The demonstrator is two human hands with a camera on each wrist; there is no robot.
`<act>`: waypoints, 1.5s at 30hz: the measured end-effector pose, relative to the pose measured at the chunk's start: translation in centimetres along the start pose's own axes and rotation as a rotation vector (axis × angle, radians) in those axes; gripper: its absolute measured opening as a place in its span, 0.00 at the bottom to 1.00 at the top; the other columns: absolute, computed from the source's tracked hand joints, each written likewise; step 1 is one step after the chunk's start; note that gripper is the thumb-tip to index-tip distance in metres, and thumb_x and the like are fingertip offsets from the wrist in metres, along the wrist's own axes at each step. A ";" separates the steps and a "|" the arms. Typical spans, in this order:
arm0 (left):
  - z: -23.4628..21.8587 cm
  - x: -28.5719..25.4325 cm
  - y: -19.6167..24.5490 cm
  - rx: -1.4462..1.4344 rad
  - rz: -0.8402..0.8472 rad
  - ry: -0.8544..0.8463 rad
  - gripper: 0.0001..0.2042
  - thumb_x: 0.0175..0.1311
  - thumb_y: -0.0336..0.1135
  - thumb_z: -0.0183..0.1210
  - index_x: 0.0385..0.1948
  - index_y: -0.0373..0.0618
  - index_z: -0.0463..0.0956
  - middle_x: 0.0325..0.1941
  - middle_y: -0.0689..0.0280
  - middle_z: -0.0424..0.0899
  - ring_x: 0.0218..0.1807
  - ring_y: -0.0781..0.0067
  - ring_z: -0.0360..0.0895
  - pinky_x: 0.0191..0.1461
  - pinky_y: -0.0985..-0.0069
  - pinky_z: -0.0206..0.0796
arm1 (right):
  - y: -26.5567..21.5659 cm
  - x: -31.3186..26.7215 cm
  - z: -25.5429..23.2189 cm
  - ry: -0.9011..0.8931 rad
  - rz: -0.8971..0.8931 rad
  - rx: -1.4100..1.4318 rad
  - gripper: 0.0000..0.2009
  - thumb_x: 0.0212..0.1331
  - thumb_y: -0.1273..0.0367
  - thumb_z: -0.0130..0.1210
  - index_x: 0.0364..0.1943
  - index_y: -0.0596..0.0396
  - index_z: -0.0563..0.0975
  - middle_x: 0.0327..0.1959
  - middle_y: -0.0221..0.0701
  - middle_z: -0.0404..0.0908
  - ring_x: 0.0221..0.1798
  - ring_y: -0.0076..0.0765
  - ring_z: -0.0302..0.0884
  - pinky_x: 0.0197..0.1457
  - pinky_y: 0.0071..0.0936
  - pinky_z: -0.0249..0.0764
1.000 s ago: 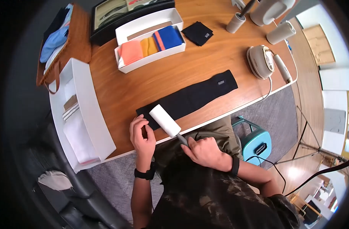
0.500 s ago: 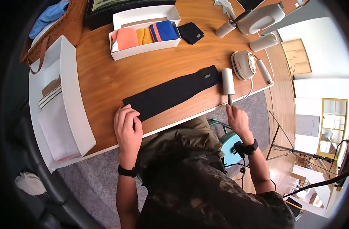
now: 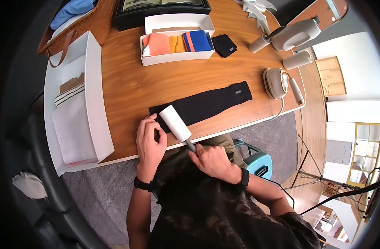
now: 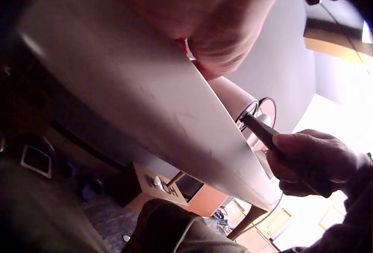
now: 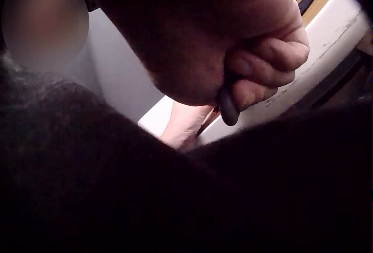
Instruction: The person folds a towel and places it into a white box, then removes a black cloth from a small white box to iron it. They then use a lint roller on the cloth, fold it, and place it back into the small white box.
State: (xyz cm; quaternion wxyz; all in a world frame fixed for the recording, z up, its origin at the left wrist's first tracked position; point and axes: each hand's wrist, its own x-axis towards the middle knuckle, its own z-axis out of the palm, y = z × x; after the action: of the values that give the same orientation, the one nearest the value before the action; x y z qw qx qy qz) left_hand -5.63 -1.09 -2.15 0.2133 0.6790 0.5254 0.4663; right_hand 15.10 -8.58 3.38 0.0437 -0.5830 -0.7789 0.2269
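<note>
A long black cloth [image 3: 210, 103] with a small light label lies flat along the table's near edge. My left hand [image 3: 150, 143] rests its fingertips on the cloth's left end, fingers bent and thumb apart. My right hand [image 3: 217, 163] grips the grey handle of a white lint roller [image 3: 175, 123], whose cylinder lies over the cloth beside my left fingers. In the left wrist view my right hand [image 4: 315, 161] is closed round the dark handle [image 4: 261, 130]. The handle's end [image 5: 229, 111] pokes out below my right fingers in the right wrist view.
At the left stands a white box [image 3: 96, 95] with folded cloths. A smaller white box [image 3: 177, 57] with coloured rolls and a folded black cloth [image 3: 224, 45] are farther back. A garment steamer [image 3: 276, 83], another roller [image 3: 259, 43] and bottles stand at the right.
The right hand moved the roller right, past the cloth's labelled end, and has since come back to the left end. The left hand has stayed at that left end; the head view has shifted.
</note>
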 end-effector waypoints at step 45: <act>0.7 -0.3 -0.4 0.135 0.095 -0.101 0.07 0.59 0.16 0.58 0.35 0.39 0.74 0.39 0.56 0.81 0.59 0.45 0.83 0.61 0.53 0.76 | 8.5 -4.3 -3.9 0.295 0.080 0.075 0.17 0.70 0.57 0.60 0.29 0.55 0.77 0.11 0.36 0.74 0.13 0.46 0.76 0.18 0.42 0.73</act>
State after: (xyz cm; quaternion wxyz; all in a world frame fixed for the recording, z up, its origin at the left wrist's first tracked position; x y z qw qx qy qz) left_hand -5.24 -1.08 -2.92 0.1708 0.7387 0.5112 0.4048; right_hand 25.36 -9.55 4.27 0.1703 -0.6384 -0.7313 0.1694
